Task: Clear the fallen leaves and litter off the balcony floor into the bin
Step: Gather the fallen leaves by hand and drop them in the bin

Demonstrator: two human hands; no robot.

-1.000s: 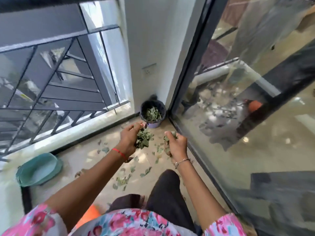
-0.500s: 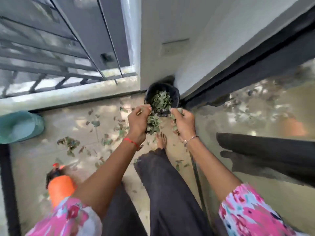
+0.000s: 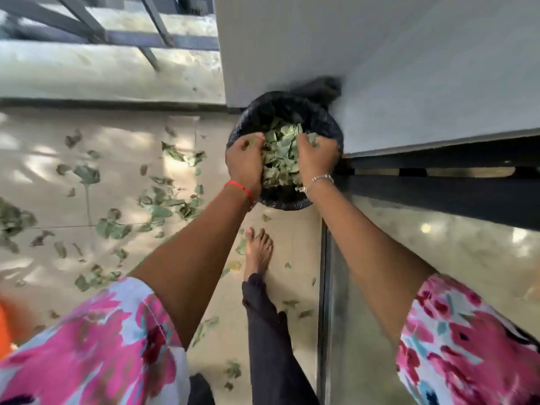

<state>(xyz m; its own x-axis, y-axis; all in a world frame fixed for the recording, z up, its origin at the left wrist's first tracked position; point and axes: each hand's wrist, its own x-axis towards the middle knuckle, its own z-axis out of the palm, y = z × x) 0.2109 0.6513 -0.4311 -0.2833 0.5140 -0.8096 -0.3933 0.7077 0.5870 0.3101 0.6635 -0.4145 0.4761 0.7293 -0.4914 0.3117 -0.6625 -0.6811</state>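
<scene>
A small round bin [image 3: 295, 105] lined with a black bag stands in the corner where the white wall meets the glass door. It holds a heap of green leaves [image 3: 280, 154]. Both my hands are over its mouth. My left hand [image 3: 245, 165] has its fingers curled down into the leaves at the left rim. At the right rim my right hand [image 3: 315, 160] has its fingers curled round a clump of leaves. Many loose leaves [image 3: 163, 204] lie scattered on the beige tiled floor to the left of the bin and around my bare foot [image 3: 258, 252].
The white wall [image 3: 365, 54] and the dark-framed glass door [image 3: 438, 258] close off the right side. A raised ledge [image 3: 111, 74] under a grey railing runs along the far side. An orange object [image 3: 4, 331] shows at the left edge.
I have stepped up to the bin. Both hands have moved forward from just short of the bin to over its mouth, carrying their leaves down onto the heap.
</scene>
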